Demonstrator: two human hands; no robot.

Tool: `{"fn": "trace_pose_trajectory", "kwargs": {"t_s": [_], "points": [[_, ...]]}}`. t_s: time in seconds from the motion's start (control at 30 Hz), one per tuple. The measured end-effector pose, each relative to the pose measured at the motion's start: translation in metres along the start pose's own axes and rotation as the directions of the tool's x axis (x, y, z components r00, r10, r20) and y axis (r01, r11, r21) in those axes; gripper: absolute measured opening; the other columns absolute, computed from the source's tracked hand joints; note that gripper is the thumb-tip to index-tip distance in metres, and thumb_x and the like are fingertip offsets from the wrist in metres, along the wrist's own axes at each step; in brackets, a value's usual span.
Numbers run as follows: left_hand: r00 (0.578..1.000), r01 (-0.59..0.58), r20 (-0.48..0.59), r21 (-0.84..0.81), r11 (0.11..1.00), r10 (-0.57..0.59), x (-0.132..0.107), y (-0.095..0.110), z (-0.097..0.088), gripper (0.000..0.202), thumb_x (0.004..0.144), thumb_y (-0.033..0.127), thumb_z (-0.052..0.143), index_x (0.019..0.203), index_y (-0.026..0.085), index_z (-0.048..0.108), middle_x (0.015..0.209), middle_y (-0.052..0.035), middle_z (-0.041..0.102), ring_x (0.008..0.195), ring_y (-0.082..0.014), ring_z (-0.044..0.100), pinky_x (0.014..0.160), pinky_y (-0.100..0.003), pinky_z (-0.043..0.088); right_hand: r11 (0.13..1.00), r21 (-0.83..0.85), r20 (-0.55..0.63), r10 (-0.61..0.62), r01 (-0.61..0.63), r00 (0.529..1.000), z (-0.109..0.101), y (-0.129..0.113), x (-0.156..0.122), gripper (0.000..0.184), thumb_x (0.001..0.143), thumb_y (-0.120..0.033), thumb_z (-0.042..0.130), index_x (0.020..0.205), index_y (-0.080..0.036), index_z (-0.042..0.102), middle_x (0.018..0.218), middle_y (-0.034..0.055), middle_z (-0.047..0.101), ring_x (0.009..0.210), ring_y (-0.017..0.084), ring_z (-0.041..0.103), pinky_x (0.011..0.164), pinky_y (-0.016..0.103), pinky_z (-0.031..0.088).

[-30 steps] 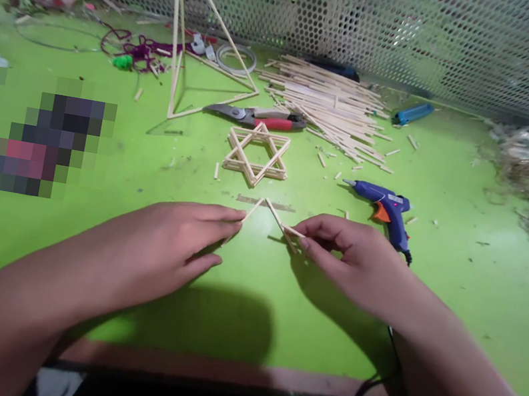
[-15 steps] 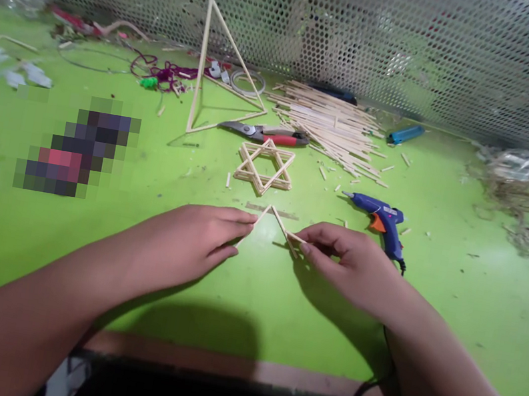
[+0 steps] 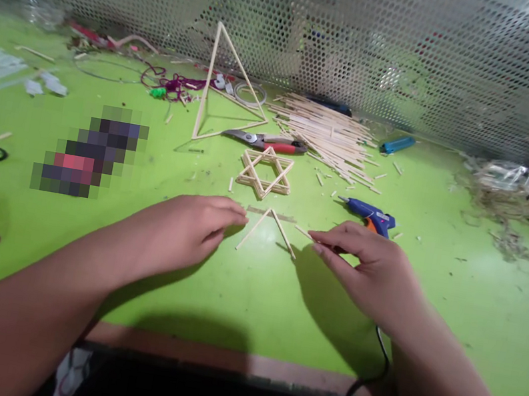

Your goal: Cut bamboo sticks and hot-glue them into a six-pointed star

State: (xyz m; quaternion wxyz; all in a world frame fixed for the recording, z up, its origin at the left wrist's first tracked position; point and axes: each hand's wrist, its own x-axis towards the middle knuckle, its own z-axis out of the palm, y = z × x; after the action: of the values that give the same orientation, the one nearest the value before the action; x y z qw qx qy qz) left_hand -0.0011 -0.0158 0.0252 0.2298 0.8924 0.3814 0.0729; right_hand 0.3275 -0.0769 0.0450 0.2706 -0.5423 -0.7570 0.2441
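Observation:
Two thin wooden sticks joined in an upside-down V [image 3: 269,229] lie flat on the green table [image 3: 249,290] between my hands. My left hand [image 3: 187,232] rests just left of the V with fingers stretched out, holding nothing and not touching it. My right hand [image 3: 369,266] is to the right of the V, its fingertips pinched on a short wooden stick [image 3: 303,231] that points toward the V's right leg. A finished six-pointed star of sticks [image 3: 265,171] lies just behind the V.
Behind the star are red-handled pliers [image 3: 266,141], a tall stick pyramid frame [image 3: 222,89] and a pile of sticks [image 3: 329,131]. A blue glue gun [image 3: 368,213] lies beside my right hand, its cord running off the front edge. A perforated metal screen [image 3: 372,40] closes the back.
My left hand has let go of the V and drawn back to the left. The V now lies free on the table. My right hand has pulled slightly right with the short stick.

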Motion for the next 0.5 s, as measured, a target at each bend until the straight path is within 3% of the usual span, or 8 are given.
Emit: {"fn": "trace_pose_trajectory", "kwargs": {"t_s": [0.1, 0.27, 0.4, 0.5], "points": [[0.996, 0.09, -0.009, 0.04, 0.995, -0.089, 0.001, 0.002, -0.004, 0.048, 0.1, 0.016, 0.053, 0.134, 0.028, 0.084, 0.141, -0.0048, 0.083, 0.123, -0.0305, 0.08, 0.105, -0.044, 0.063, 0.989, -0.133, 0.017, -0.067, 0.068, 0.998, 0.006, -0.016, -0.008, 0.018, 0.107, -0.022, 0.071, 0.107, -0.027, 0.089, 0.1, 0.0083, 0.086, 0.09, 0.026, 0.079, 0.081, 0.041, 0.061], [0.992, 0.129, 0.0, 0.088, 0.988, -0.129, 0.002, 0.012, -0.007, 0.042, 0.104, 0.028, 0.056, 0.131, 0.028, 0.088, 0.134, -0.0063, 0.082, 0.103, -0.0301, 0.08, 0.084, -0.041, 0.06, 0.959, -0.224, 0.229, -0.124, 0.176, 0.965, 0.04, -0.031, -0.005, 0.024, 0.105, -0.013, 0.07, 0.092, -0.024, 0.087, 0.096, 0.0079, 0.084, 0.087, 0.025, 0.073, 0.082, 0.04, 0.056], [0.991, 0.123, 0.041, 0.111, 0.986, -0.128, 0.002, 0.017, -0.007, 0.038, 0.104, 0.031, 0.057, 0.122, 0.031, 0.091, 0.123, -0.005, 0.084, 0.099, -0.0294, 0.079, 0.079, -0.041, 0.057, 0.948, -0.258, 0.278, -0.112, 0.187, 0.954, 0.062, -0.03, 0.002, 0.026, 0.107, -0.015, 0.067, 0.092, -0.022, 0.087, 0.097, 0.0086, 0.082, 0.088, 0.025, 0.071, 0.086, 0.041, 0.054], [0.992, 0.11, 0.054, 0.076, 0.991, -0.115, 0.001, 0.017, -0.005, 0.033, 0.102, 0.032, 0.062, 0.116, 0.033, 0.092, 0.116, -0.0051, 0.084, 0.098, -0.0292, 0.079, 0.081, -0.04, 0.057, 0.946, -0.259, 0.258, -0.125, 0.193, 0.958, 0.066, -0.029, 0.005, 0.026, 0.11, -0.018, 0.065, 0.097, -0.021, 0.087, 0.099, 0.0101, 0.081, 0.09, 0.026, 0.071, 0.087, 0.042, 0.053]]}}
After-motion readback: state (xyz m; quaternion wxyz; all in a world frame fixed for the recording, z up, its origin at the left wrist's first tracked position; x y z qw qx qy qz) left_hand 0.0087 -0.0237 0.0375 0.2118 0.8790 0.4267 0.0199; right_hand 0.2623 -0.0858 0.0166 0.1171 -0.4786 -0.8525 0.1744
